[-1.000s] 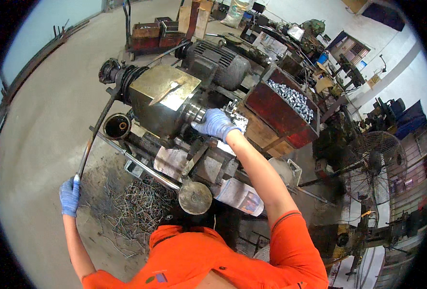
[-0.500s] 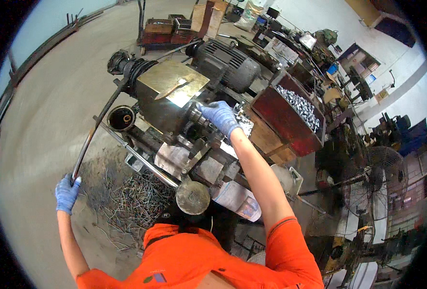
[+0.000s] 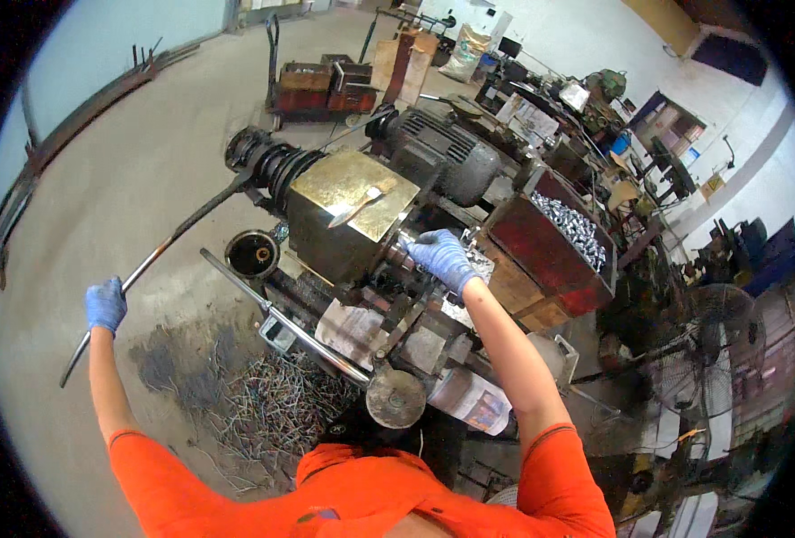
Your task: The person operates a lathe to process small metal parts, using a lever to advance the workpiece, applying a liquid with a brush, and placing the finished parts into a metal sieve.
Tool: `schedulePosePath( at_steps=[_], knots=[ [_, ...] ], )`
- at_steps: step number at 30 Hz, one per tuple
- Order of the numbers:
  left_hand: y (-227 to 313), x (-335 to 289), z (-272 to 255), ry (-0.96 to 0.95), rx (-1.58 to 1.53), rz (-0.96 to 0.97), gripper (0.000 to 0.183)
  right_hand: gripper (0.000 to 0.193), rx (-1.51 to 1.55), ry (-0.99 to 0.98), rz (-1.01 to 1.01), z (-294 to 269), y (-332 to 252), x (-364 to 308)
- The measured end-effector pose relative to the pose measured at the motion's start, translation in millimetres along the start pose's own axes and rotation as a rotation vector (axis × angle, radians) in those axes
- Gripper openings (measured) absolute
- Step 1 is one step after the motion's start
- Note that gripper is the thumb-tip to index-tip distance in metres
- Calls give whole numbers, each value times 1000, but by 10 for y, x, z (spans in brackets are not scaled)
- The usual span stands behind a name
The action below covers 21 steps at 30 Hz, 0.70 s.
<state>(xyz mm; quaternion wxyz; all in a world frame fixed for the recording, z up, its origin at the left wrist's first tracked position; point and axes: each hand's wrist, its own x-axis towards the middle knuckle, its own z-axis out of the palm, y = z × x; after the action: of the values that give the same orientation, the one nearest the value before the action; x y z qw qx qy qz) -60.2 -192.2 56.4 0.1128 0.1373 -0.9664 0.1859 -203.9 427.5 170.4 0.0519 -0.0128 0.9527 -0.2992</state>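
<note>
My left hand (image 3: pixel 106 306), in a blue knit glove, is closed around a long metal lever (image 3: pixel 178 235), whose bare end sticks out below the fist. The lever runs up to the black ringed end of a greasy lathe-like machine (image 3: pixel 325 235). At the machine's spindle chuck (image 3: pixel 399 254), my gloved right hand (image 3: pixel 444 257) has its fingers pinched together at the chuck's face. Whatever lies between those fingertips is hidden. A brush (image 3: pixel 358 207) with a wooden handle rests on the machine's flat, brassy top.
Right of the machine stands a red box (image 3: pixel 541 235) with many small shiny metal parts (image 3: pixel 569 230). Behind is a dark motor (image 3: pixel 451 154). Metal shavings (image 3: pixel 276 403) heap on the floor. A steel bar (image 3: pixel 303 336) and round knob (image 3: pixel 395 399) jut toward me.
The lever has swung outward to the left, and my left hand now grips it higher up from its end. My right hand stays at the chuck. The whole view has shifted slightly.
</note>
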Motion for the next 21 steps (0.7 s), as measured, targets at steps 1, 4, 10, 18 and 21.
schedulePosePath(
  at_steps=[1, 4, 10, 18, 21],
  knots=[
    [-1, 17, -18, -53, -13, -27, 10, 51, 12, 4, -22, -18, -16, -27],
    [147, 18, -34, -12, -208, -98, 18, 40, -21, 141, -229, -179, 43, -202],
    [1525, -416, 302, 271, -1247, -457, 32, 24, -82, 399, -349, -668, 331, -1119],
    [3241, -620, 593, -473, -471, 238, 41, 29, -133, 431, 143, -1182, 1652, -2538],
    [3127, -159, 489, -510, -252, 524, 37, 29, -118, 541, 281, -1181, 2204, -2939]
  ],
)
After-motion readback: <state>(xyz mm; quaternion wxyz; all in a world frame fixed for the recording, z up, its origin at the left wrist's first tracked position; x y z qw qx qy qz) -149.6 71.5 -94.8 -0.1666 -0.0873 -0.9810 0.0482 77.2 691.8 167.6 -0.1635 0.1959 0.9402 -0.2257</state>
